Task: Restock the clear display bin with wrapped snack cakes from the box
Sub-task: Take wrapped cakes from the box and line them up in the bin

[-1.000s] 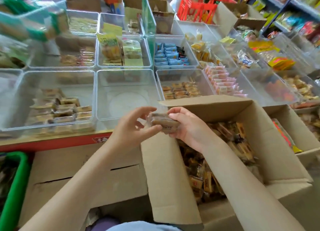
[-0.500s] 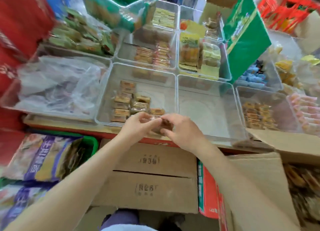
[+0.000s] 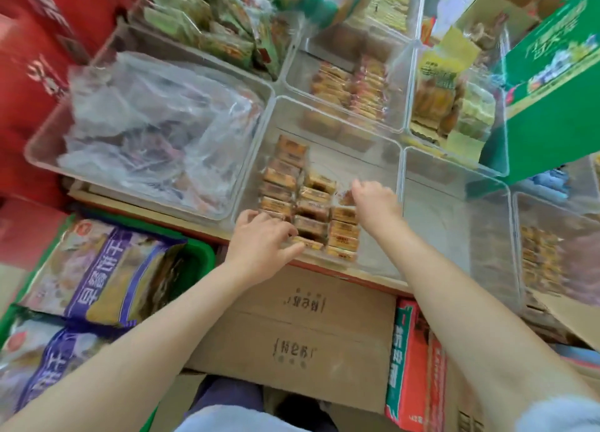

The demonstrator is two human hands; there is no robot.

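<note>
The clear display bin [image 3: 367, 159] sits at the shelf's front, middle of the view. Rows of wrapped snack cakes [image 3: 287, 175] fill its left half; its right part shows bare floor. My left hand [image 3: 259, 246] is at the bin's front edge, fingers curved over the front-left cakes and thumb along a wrapped cake [image 3: 308, 245]. My right hand [image 3: 373, 201] reaches into the bin past the third row and pinches a blurred wrapped cake [image 3: 344, 198] at its fingertips. Only a flap of the cardboard box [image 3: 566, 316] shows at the right edge.
An almost bare clear bin [image 3: 454, 224] stands to the right, and a bin of crumpled plastic bags [image 3: 156, 129] to the left. A green basket [image 3: 198, 253] with purple bags sits lower left. Closed cartons [image 3: 292, 331] stand below the shelf. A green box [image 3: 552, 74] leans upper right.
My view has swung left from the box to the bin. Both hands carried cakes from in front of the shelf edge into the bin and have moved apart.
</note>
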